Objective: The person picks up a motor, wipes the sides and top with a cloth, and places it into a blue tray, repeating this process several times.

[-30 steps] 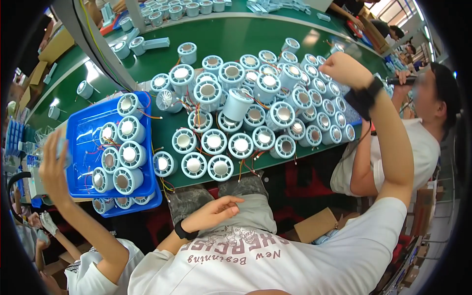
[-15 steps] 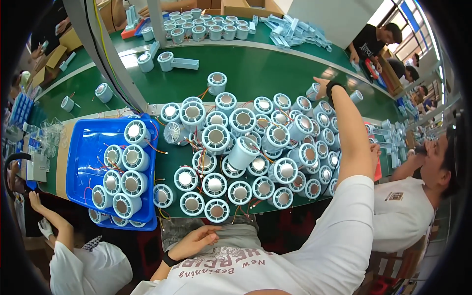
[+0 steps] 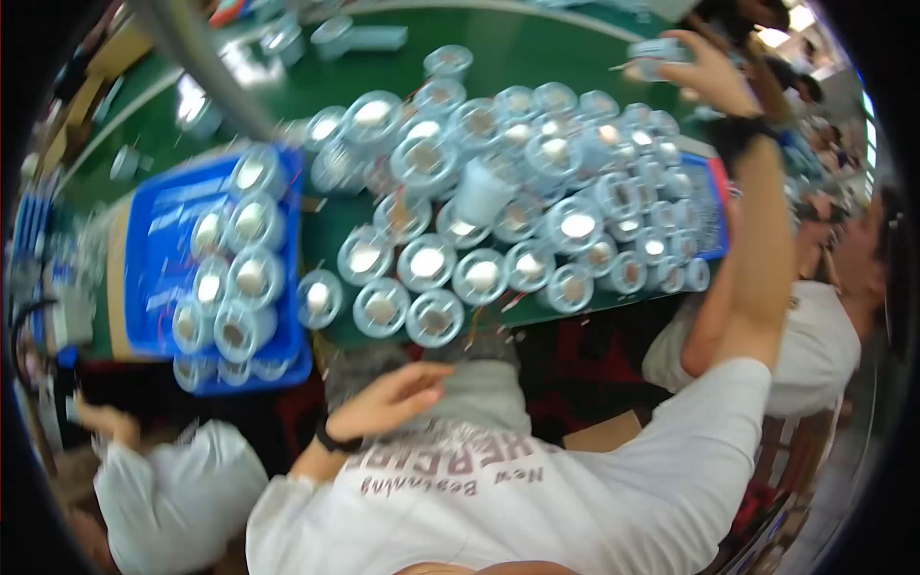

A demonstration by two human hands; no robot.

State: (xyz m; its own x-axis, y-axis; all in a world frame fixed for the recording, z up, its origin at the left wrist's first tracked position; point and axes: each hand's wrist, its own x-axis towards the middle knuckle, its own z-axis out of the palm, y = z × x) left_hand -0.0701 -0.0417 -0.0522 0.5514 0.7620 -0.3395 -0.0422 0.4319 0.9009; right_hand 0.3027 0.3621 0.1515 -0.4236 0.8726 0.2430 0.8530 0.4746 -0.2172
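My right hand (image 3: 714, 79) is stretched out over the far right of the green workbench. Its fingers close round a light-blue cylindrical housing (image 3: 655, 57), held on its side with a short wire sticking out. My left hand (image 3: 388, 401) rests near my lap, its fingers loosely stretched and nothing in them. Between my arms and the far bench spreads a dense group of similar light-blue housings (image 3: 480, 276), most standing upright with round silvery discs on top and thin wires. One housing (image 3: 482, 192) leans tilted on top of the others. Motion blurs the picture.
A blue tray (image 3: 144, 230) at the left holds several housings. A grey post (image 3: 206, 72) rises beside it. At the right, a red-edged blue bin (image 3: 717, 206) stands beyond the group. Co-workers in white sit at my left (image 3: 182, 498) and right (image 3: 815, 350).
My right hand has moved up and to the right in the picture and now lifts a housing clear of the group. The whole view has shifted; my left hand stays near my lap.
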